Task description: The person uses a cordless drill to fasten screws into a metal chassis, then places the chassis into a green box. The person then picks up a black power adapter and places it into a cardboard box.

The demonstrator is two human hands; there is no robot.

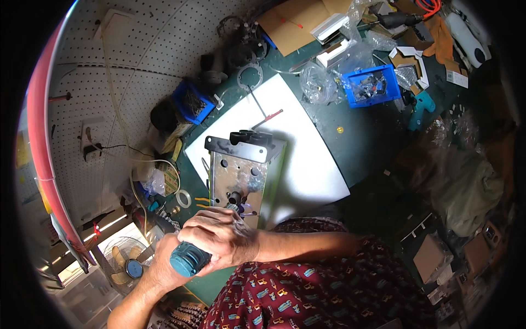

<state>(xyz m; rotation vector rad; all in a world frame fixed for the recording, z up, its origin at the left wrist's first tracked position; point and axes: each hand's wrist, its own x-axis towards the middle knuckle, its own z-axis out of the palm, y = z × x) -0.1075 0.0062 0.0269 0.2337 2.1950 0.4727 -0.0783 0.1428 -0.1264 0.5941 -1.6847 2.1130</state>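
Both of my hands are wrapped round a teal power drill, its rounded back end toward me. My right hand closes over the top of its body. Beneath and to the left, my left hand grips it too, its fingers partly hidden. The drill's nose points away from me at a worn metal housing with round holes. Whether the tip touches the metal is hard to tell. A grey bracket plate with a black part sits at the housing's far end. Under it lies a white board.
Blue bins stand at the back left and back right, holding small parts. A red-handled tool lies on the board. Another teal power tool rests at the right. A tape roll and a fan are at the left.
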